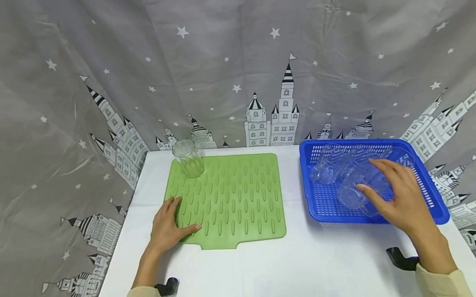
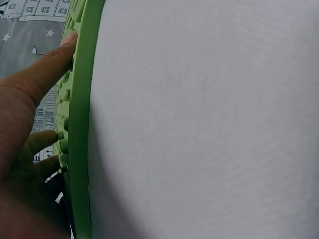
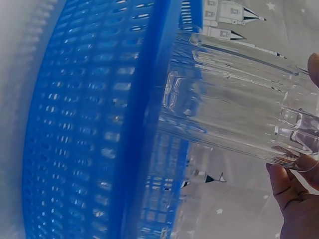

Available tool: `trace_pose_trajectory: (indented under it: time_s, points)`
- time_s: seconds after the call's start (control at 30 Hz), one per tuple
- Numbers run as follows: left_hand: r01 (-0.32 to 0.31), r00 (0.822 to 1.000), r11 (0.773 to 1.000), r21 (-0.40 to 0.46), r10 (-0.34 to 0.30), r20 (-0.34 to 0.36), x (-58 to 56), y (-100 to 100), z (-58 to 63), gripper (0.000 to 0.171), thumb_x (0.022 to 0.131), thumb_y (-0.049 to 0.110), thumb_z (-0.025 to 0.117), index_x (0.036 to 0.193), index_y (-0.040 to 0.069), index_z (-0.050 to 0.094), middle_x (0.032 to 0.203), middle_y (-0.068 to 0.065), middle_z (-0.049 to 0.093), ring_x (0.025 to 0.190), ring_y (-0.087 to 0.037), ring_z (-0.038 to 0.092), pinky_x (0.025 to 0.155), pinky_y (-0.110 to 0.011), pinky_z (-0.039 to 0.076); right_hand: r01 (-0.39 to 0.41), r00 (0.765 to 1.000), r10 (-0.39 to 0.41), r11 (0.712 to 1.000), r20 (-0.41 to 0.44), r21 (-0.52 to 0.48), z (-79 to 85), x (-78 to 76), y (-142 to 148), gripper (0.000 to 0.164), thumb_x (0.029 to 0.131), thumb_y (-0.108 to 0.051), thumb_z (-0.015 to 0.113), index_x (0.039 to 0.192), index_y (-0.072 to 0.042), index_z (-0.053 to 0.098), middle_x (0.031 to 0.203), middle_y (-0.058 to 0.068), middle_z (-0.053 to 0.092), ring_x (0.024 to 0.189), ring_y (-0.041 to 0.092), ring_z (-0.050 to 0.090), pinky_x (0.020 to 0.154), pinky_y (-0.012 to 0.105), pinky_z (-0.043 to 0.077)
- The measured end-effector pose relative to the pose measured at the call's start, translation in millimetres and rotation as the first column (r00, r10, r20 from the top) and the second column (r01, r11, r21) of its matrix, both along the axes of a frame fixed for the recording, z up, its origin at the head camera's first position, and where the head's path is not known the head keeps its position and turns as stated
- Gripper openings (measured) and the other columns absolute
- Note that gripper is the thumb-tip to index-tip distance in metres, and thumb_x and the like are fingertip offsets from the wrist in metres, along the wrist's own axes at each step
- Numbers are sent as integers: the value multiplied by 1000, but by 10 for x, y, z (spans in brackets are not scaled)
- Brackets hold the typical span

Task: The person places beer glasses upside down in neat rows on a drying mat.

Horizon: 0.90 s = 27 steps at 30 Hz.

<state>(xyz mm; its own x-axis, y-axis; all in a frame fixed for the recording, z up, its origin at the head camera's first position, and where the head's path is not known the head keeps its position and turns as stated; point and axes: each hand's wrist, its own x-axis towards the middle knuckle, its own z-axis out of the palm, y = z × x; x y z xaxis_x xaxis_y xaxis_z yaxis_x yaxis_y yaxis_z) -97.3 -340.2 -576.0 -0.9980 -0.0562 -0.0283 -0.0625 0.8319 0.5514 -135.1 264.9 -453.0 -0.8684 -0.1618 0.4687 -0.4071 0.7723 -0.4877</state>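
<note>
A clear glass mug (image 1: 188, 159) stands on the far left corner of a green ridged drying mat (image 1: 241, 194). My left hand (image 1: 164, 227) rests at the mat's near left corner, fingers spread along the left side and thumb lying on the surface. Over the blue plastic basket (image 1: 314, 207), my right hand (image 1: 400, 197) holds another clear glass mug (image 3: 239, 94) between thumb and fingers, at one end. In the right wrist view this mug slants up out of the basket, its lower part behind the rim. More clear glassware (image 1: 324, 170) lies in the basket.
A white cloth-covered table (image 1: 280, 274) lies under mat and basket, with a bare strip between them. Behind it hangs a grey curtain (image 1: 215, 53) printed with castles and stars. Dark camera mounts (image 1: 402, 259) stick out from both wrists.
</note>
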Motion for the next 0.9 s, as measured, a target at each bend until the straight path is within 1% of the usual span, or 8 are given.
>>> trace_pose_trajectory:
  time_s: [0.17,0.23,0.37,0.5,0.63,0.73,0.9]
  points:
    - [-5,1000,1000,-7,5,5,2,-10,-16,119,79,54,92,167,3,32,174,-32,24,159,-59,25,127,-79,21,-16,1000,16,1000,-20,3,51,-24,-65,75,84,-23,90,153,-14,60,151,25,59,131,46,50,99,61,40]
    - [-7,1000,1000,-6,7,8,0,-14,-22,119,79,55,92,167,3,32,174,-32,23,159,-59,24,127,-79,21,-26,999,26,1000,-34,0,64,-25,-95,77,81,-20,90,152,-13,61,150,25,60,126,44,52,96,57,40]
    - [-10,1000,1000,2,10,7,-2,-16,-26,120,78,56,93,167,3,32,174,-32,23,159,-59,24,127,-79,21,-49,997,49,999,-59,-3,81,-18,-157,79,77,-16,91,151,-11,62,149,24,61,127,42,53,98,54,39]
    - [-13,1000,1000,5,13,-3,-4,-23,-40,120,78,55,93,167,4,32,174,-32,23,158,-59,24,127,-79,21,-69,996,69,998,-64,0,108,-27,-212,78,79,-16,90,151,-11,62,149,22,61,130,42,52,98,54,40]
    - [-11,1000,1000,4,11,-1,-3,-30,-50,120,78,55,93,167,4,32,174,-32,23,158,-59,24,127,-79,21,-78,994,78,997,-82,7,137,-52,-234,75,81,-16,88,151,-11,61,149,24,61,114,35,54,93,47,40]
    - [-8,1000,1000,2,8,4,-3,-28,-45,120,78,55,93,167,3,32,174,-32,23,158,-59,24,127,-79,21,-84,991,84,996,-101,10,156,-67,-237,76,81,-14,87,152,-9,61,148,24,62,105,30,52,90,43,39]
    - [-7,1000,1000,6,7,2,-5,-19,-34,120,78,54,93,167,3,32,174,-32,23,159,-59,24,127,-78,21,-83,991,84,996,-105,15,176,-79,-254,77,81,-15,88,152,-10,61,148,23,62,105,28,52,89,41,39]
